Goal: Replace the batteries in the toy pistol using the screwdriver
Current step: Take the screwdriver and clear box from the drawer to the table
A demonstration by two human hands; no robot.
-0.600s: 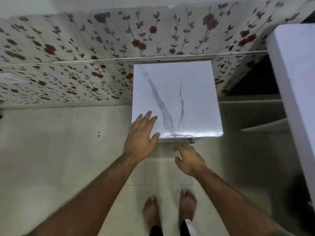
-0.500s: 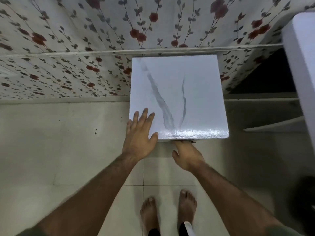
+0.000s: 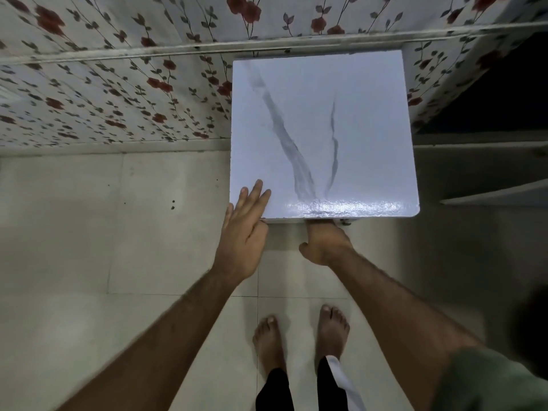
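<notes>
Hands meet table (image 3: 355, 93) front edge: left hand (image 3: 244, 232) flat, right hand (image 3: 324, 243) beneath.

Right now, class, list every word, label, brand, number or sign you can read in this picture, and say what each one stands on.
None: no readable text appears anywhere in the view.
The white marble-look tabletop carries only grey veins, no lettering.
The wallpaper shows only red flowers and leaves.
The floor tiles are plain.
Neither the left hand nor the right hand holds anything labelled.
</notes>
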